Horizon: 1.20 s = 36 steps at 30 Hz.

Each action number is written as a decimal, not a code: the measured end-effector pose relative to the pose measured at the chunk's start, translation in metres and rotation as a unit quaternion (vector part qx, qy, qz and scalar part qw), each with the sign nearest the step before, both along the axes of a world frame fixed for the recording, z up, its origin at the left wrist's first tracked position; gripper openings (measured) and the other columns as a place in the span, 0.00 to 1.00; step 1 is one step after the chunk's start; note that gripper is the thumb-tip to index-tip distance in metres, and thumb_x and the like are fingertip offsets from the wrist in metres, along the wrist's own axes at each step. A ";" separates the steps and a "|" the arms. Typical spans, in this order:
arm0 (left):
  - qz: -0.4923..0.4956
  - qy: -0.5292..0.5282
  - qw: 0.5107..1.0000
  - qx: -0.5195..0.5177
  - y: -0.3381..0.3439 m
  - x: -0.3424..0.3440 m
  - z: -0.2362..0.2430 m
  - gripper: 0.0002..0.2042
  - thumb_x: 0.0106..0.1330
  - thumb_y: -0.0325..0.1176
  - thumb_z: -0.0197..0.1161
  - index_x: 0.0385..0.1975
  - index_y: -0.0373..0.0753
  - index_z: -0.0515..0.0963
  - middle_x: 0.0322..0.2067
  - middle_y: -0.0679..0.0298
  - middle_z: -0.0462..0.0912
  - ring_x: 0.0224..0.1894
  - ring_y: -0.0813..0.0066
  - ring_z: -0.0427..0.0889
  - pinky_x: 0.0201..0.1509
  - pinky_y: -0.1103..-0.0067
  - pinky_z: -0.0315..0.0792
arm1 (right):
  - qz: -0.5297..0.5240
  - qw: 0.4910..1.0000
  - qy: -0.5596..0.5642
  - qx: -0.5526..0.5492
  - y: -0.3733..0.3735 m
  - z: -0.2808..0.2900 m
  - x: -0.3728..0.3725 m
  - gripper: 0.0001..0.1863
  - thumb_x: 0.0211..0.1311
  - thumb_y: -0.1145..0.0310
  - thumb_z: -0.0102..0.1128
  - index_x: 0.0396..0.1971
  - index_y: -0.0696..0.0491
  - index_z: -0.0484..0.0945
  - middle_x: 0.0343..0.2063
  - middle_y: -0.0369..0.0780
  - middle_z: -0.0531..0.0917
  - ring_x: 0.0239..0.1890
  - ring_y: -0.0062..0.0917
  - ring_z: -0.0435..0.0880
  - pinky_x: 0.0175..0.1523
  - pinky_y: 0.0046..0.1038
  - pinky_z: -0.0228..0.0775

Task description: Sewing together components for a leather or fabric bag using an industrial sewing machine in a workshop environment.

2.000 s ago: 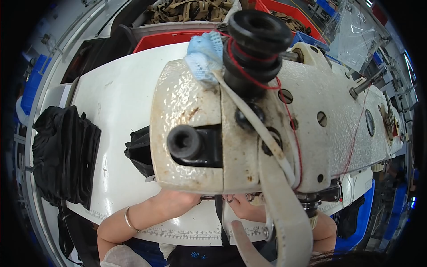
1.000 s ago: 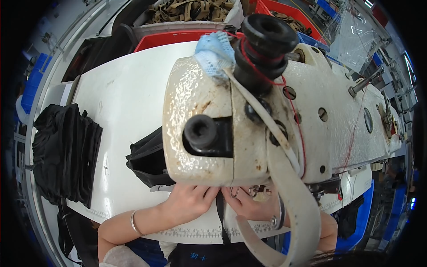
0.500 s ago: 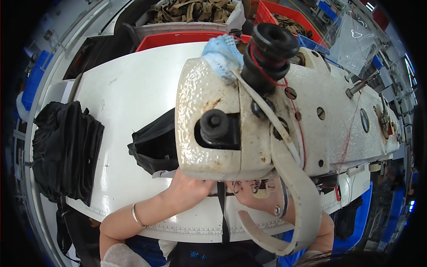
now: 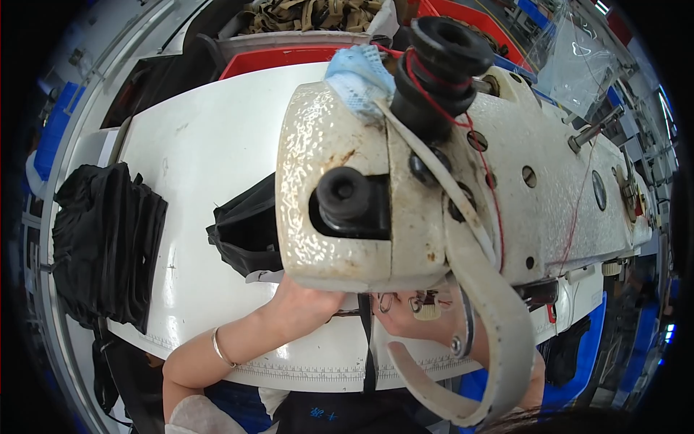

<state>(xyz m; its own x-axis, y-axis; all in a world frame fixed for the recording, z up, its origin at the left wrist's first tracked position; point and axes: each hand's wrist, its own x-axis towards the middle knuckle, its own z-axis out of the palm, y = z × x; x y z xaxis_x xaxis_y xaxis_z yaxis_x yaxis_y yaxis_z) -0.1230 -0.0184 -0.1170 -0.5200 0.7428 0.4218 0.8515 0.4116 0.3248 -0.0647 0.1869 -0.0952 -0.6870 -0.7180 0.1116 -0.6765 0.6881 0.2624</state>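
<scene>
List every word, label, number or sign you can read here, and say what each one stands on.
Black cloth at the lower edge: small blue characters, not copied out here.
White table: a ruler scale along the near edge, its figures too small to read.
White tab by the black pouch: too small to tell whether it is marked.
Sewing machine: no readable lettering.
</scene>
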 end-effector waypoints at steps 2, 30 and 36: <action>0.001 0.038 0.999 -0.033 -0.002 0.001 -0.005 0.14 0.44 0.24 0.58 0.33 0.33 0.79 0.39 0.55 0.78 0.44 0.55 0.78 0.46 0.63 0.73 | 0.032 0.997 -0.040 -0.061 0.014 -0.014 0.001 0.18 0.60 0.66 0.46 0.50 0.55 0.70 0.47 0.43 0.74 0.50 0.29 0.73 0.53 0.34 0.64; 0.091 -0.032 0.991 -0.091 -0.012 0.017 0.075 0.11 0.39 0.23 0.64 0.27 0.32 0.78 0.30 0.59 0.77 0.33 0.64 0.77 0.35 0.74 0.70 | 0.099 0.944 0.004 -0.315 -0.005 -0.018 0.009 0.13 0.43 0.70 0.59 0.32 0.57 0.81 0.32 0.34 0.78 0.35 0.22 0.76 0.45 0.25 0.71; -0.011 0.172 0.984 -0.047 -0.006 0.018 0.059 0.18 0.38 0.26 0.60 0.34 0.32 0.79 0.33 0.62 0.76 0.35 0.71 0.76 0.35 0.78 0.69 | 0.138 0.971 -0.010 -0.195 -0.001 -0.022 0.022 0.13 0.45 0.66 0.56 0.31 0.57 0.80 0.35 0.40 0.79 0.39 0.29 0.79 0.49 0.34 0.71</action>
